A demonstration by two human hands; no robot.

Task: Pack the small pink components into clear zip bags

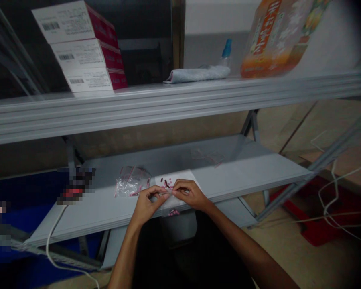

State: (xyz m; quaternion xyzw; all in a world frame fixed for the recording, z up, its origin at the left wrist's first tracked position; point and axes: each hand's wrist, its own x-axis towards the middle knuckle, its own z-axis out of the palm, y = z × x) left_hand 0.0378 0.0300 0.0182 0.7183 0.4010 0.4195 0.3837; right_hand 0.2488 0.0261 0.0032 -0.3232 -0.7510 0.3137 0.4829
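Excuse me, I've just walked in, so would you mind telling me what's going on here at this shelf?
A person is working with both bare hands at a low grey metal shelf. The left hand and right hand pinch a small clear plastic bag with small pink pieces near its lower end. Just behind it, a white sheet holds more small pink and dark pieces, and a bunch of clear plastic bags lies to its left.
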